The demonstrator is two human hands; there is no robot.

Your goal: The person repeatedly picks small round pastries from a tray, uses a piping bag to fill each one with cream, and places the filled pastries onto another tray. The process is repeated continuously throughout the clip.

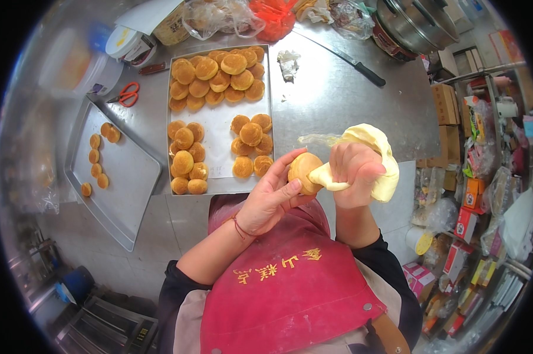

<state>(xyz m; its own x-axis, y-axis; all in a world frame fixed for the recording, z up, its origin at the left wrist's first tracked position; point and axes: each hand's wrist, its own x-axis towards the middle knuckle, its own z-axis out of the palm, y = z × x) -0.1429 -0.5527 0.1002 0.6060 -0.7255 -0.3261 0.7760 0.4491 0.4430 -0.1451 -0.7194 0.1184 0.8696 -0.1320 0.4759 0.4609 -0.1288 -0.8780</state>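
Observation:
Between the fingers and thumb of my left hand point(271, 194) is a round golden bun point(305, 170), its flat paler side turned toward my right hand. My right hand point(354, 172) squeezes a piping bag point(383, 163) full of pale yellow cream, and the bag's narrow tip touches the bun. Left of my hands lies a paper-lined metal tray point(218, 113). Piled buns point(207, 68) fill its far end, with smaller groups of buns point(184, 163) along its near left and more buns point(251, 135) along its right side.
A second metal tray point(120, 177) with several small buns juts over the table's left edge. Red-handled scissors point(128, 94), a long black-handled knife point(368, 73) and a crumpled wrapper point(288, 65) lie on the steel table point(408, 119). Metal pots point(414, 26) stand far right; packed shelves point(474, 194) line the right.

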